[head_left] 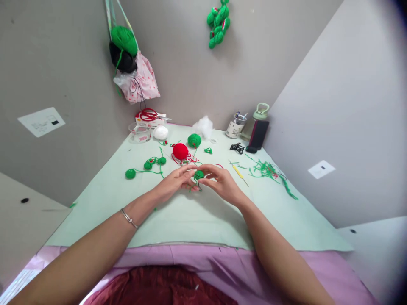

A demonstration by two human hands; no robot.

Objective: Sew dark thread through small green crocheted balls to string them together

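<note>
Both my hands meet over the middle of the pale green table cover (197, 216). A small green crocheted piece (199, 174) sits between them. My left hand (176, 181) pinches it from the left, with a thin bracelet on that wrist. From the right, my right hand (221, 180) also grips it with its fingertips. Green yarn strands trail down from the piece. A red yarn ball (180, 151) and a green yarn ball (194, 140) lie just beyond my hands.
Several small green crocheted pieces (146, 165) lie left. A yellow-handled crochet hook (238, 173) and green yarn scraps (269, 170) lie right. At the back are red scissors (149, 115), a clear bowl (139, 132), white stuffing (204, 126), a cup (235, 126), a bottle (258, 116) and a phone (259, 134).
</note>
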